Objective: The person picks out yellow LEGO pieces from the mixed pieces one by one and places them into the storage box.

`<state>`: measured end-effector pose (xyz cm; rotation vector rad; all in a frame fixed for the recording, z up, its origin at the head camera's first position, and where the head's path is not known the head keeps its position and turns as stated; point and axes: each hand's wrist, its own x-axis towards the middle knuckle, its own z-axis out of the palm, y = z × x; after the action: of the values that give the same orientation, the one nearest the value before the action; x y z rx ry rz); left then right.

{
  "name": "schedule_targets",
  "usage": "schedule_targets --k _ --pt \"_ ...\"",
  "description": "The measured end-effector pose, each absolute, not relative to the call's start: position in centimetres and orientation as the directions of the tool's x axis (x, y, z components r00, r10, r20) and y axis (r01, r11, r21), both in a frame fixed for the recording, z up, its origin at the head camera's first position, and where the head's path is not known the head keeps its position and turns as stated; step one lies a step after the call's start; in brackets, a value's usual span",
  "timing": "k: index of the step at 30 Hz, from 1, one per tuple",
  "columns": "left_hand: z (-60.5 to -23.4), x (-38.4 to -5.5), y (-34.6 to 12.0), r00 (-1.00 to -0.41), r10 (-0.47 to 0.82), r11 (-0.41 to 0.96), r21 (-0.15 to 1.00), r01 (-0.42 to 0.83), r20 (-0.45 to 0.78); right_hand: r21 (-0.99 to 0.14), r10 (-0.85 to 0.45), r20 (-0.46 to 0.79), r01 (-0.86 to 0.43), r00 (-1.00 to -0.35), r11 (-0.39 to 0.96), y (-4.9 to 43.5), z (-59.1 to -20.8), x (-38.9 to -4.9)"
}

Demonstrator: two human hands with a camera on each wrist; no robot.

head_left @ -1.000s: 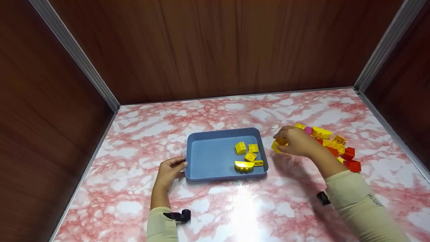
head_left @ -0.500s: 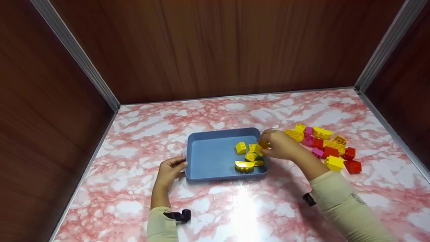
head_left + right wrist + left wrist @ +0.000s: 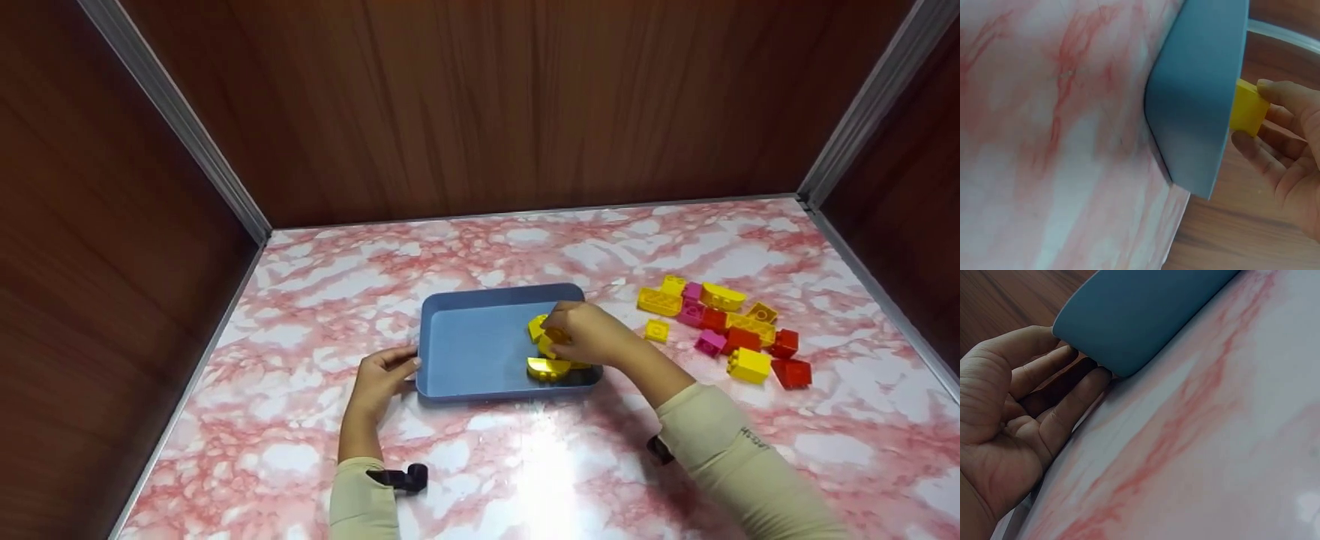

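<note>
A shallow blue-grey tray [image 3: 480,296] lies on the table. My left hand [image 3: 381,382] rests beside its left end; in the left wrist view the relaxed fingers [image 3: 1089,385] touch the outside of the tray wall [image 3: 1129,326]. Above the tray's right part, my right hand [image 3: 592,334] pinches a yellow toy brick [image 3: 1248,108] between thumb and fingers, seen over the rim in the right wrist view. Under and beside this hand are several yellow bricks in the tray, among them a rounded yellow brick [image 3: 548,368]; the hand hides some.
Right of the tray lie loose toy bricks: a small yellow brick [image 3: 657,331] nearest it, then pink bricks [image 3: 711,342], red bricks [image 3: 792,373] and a large yellow brick [image 3: 748,365]. Wood-look panels [image 3: 525,112] enclose the marbled table [image 3: 277,420] at the back and sides.
My right hand has moved left from the loose bricks, over the tray's right rim, carrying the yellow brick. The left hand stays at the tray's left end.
</note>
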<state>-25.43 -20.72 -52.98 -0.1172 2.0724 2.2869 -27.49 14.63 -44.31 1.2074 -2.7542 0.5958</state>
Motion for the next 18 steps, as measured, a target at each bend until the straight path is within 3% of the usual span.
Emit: schedule_targets --k 18 --pt "-53.1 -25.5 -20.7 -0.996 -0.006 -0.093 0.992 -0.085 -0.086 -0.327 -0.721 0.215 -0.744 -0.659 0.583 13.4 -44.8 -27.1"
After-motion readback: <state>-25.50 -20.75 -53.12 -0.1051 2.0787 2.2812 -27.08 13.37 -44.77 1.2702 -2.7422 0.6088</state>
